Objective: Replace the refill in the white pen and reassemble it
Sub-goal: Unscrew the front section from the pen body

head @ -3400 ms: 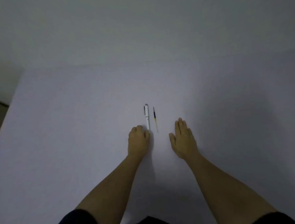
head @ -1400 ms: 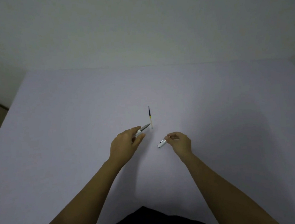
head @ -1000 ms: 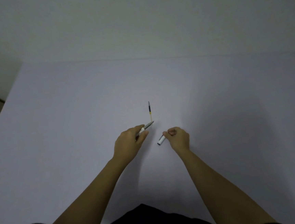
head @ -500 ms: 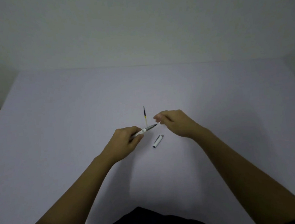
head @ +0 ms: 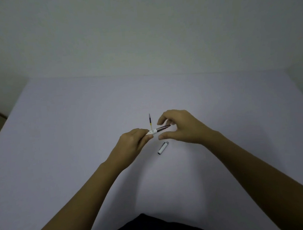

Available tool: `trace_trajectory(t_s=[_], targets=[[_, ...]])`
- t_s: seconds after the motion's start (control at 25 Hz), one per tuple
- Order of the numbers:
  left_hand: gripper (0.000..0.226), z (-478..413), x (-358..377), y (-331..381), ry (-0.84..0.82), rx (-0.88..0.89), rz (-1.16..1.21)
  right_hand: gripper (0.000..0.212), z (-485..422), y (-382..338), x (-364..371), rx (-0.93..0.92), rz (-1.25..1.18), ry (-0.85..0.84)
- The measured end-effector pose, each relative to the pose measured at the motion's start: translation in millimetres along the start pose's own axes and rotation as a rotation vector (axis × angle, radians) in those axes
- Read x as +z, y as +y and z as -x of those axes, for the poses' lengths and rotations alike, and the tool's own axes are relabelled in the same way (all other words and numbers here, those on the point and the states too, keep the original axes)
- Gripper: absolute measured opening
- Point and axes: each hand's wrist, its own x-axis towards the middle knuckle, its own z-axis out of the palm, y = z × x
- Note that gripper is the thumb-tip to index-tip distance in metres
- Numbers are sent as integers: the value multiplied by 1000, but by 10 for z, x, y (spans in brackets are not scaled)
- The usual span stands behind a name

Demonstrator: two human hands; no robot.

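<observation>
A person's two bare forearms reach forward over a pale lavender-grey bench (head: 76, 139), seen from above by a camera worn on the head. The room is dim, and a plain off-white wall rises behind the bench's far edge.

The left hand (head: 133, 144) is curled, its grip closed around the rear part of the white pen (head: 157, 130), which is held just above the bench near the middle of the view. The pen points to the right and slightly away from the person. Its white barrel emerges from the left fingers, and its darker, tapered front section extends toward the right hand (head: 181, 127).

The right hand meets the pen from the right side. Its fingers arch over the pen and its thumb sits below; its grip is narrow, with fingertips closing around the pen's dark tip. Whether they actually pinch the tip is hard to tell at this size.

The pen cap (head: 163, 148), white with a grey end, lies loose on the bench just below the right thumb, angled diagonally and touching neither hand.

A spare refill (head: 150, 121), thin, dark at its far end and yellow at its near end, lies on the bench just behind the pen, running straight away from the person. Its near end appears to pass behind the held pen.

Dark clothing shows at the bottom edge of the view.
</observation>
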Motion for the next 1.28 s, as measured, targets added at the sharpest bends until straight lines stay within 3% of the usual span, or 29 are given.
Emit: trace_trajectory(t_s=[0.12,0.28,0.4,0.56,0.72,0.84,0.96,1.12,1.2,1.28], targets=[[57,23,-28,5,26,49,-32,28,25,-42,-21,112,-12,-80],[57,34,-45,41,57,67,-28,10,46,-44,-76,-3,-67,-2],[51,24,-81,76,91,71,-22,22,92,-41,-86,-27,-126,44],[47,23,-96,97,77,88,-25,34,95,-65,-106,132,-117,-41],[47,29,-100,130,94,67,-10,8,114,-61,-135,2,-131,45],[40,13,-120,152,116,57,-8,17,146,-74,-132,38,-204,64],[36,13,-112,159,89,53,-9,33,137,-80,-118,169,-135,-73],[37,21,-118,197,96,27,22,5,130,-92,-120,14,-150,29],[37,4,-143,218,110,17,38,12,148,-106,-126,9,-182,82],[37,1,-153,228,105,16,35,22,151,-122,-123,120,-178,44]])
